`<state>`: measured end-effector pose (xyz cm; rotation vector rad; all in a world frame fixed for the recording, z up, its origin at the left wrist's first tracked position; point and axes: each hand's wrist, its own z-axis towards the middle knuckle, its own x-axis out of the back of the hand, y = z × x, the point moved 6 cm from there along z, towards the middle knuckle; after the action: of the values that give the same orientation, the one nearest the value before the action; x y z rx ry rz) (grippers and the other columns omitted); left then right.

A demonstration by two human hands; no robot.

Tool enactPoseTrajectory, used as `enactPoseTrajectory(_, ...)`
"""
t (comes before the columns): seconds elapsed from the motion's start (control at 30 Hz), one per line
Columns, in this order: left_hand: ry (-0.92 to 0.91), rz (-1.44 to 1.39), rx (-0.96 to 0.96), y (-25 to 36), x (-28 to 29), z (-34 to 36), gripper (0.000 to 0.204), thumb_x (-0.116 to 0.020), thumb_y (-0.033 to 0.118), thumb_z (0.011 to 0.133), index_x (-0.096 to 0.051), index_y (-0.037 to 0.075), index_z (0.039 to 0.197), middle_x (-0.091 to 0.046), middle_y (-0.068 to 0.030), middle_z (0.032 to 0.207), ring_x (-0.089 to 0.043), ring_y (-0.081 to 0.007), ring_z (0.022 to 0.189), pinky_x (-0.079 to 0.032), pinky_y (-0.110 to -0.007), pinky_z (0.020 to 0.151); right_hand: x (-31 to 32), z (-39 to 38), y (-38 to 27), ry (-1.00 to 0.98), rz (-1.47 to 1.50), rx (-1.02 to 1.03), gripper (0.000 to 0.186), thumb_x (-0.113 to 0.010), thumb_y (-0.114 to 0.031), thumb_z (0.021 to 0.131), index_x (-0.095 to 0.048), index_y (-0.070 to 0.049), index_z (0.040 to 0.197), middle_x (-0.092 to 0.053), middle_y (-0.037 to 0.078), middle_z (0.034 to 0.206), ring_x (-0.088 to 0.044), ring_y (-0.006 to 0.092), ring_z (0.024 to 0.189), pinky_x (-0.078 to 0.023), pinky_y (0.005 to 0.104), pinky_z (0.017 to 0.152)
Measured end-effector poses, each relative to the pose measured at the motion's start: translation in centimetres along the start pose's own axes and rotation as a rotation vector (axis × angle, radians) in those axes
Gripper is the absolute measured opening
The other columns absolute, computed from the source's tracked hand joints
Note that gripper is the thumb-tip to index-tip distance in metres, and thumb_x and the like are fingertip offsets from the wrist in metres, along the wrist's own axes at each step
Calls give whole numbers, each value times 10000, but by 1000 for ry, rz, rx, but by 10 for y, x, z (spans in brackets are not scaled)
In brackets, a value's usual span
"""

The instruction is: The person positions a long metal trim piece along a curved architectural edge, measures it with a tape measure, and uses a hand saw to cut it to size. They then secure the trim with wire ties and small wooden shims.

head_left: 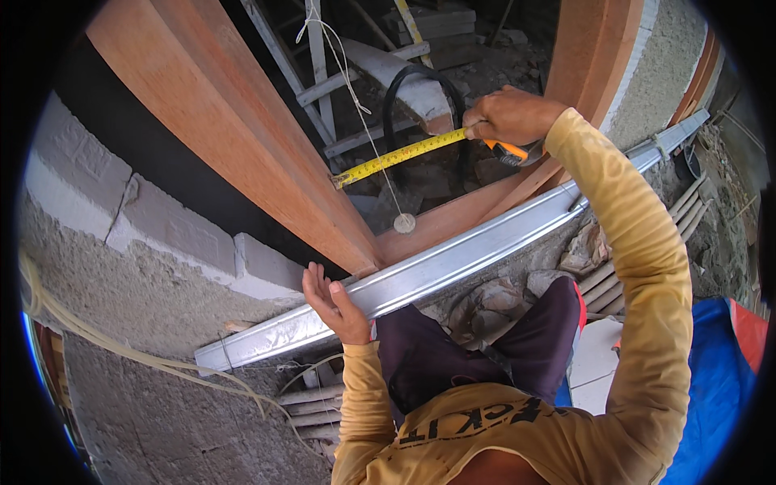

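My right hand [517, 113] is closed around an orange and black tape measure [511, 152]. From it the yellow tape blade [402, 156] runs leftward across the opening, its end against the left wooden frame post [267, 121]. Near the foot of that post my left hand [338, 309] is open with its fingers stretched, beside the long metal channel [420, 273], seeming to hold nothing. Between the posts a white string [377, 153] hangs down past the blade. A round, pale disc-like weight [404, 224] is at its lower end.
A second wooden post [594, 56] rises at the right. Rough block wall [178, 222] flanks the left post. Ahead stand a ladder-like frame [319, 85] and rubble. Crumpled bags [493, 303], bundled sticks [602, 287] and a blue tarp [715, 380] lie near my legs. A hose [121, 347] loops at left.
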<state>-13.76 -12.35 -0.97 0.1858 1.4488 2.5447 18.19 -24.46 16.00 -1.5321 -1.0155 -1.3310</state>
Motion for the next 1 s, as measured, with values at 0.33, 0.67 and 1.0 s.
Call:
enactPoseTrajectory(0.33,-69,-261,179,-17,-3,43,557,-307,392,986,-297,-25,1354,-414,-197,1339,-416,-285,1239,-315,-391,1026,0,-5,-5,-31,-18,-15,260,-486,-303,922,-652,-112,982,-655,82,835,-615,298,862,-295,556,985)
enactPoseTrajectory(0.67,-187,-595,581,-115,-50,80,481,-445,401,948,-395,76,1299,-553,-82,1168,-573,-206,1041,-493,-345,853,6,-9,-1,-27,-34,-34,272,-484,-305,927,-656,-101,980,-652,87,845,-615,298,870,-332,518,965)
enactPoseTrajectory(1.0,-177,-678,726,-135,-62,75,593,-426,561,906,-453,98,1276,-632,-87,1059,-640,-245,909,-530,-372,789,3,-14,-9,-72,-55,12,320,-454,-366,912,-645,-176,1084,-656,134,934,-604,303,943,-358,439,885)
